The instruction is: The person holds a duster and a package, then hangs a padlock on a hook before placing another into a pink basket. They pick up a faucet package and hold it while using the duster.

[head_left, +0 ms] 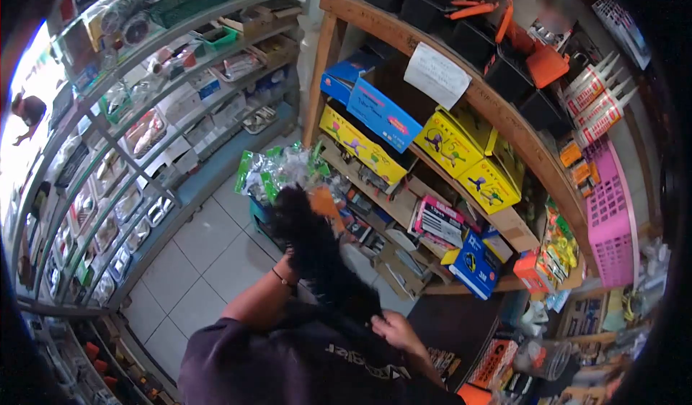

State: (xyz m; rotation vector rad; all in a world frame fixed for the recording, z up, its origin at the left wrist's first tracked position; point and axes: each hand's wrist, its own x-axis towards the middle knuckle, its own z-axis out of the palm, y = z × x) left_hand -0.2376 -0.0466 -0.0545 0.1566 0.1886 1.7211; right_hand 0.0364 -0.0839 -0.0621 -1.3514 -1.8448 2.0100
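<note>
The person stands close to the wooden rack, holding a black duster upright in front of the chest; it is blurred, so "duster" is my best reading. Its fluffy head rises level with the rack's lower front edge, beside a crate of green packets on the tiled floor.

The left hand, a band on its wrist, is buried in the dark fluff halfway up, and I cannot tell how its fingers lie. The right hand is curled tight around the bottom end. One hand low and one higher probably keeps the long, floppy thing steady.

The yellow boxes and blue box lean on sloped boards, fronts outward, seemingly so their labels read from the aisle.
</note>
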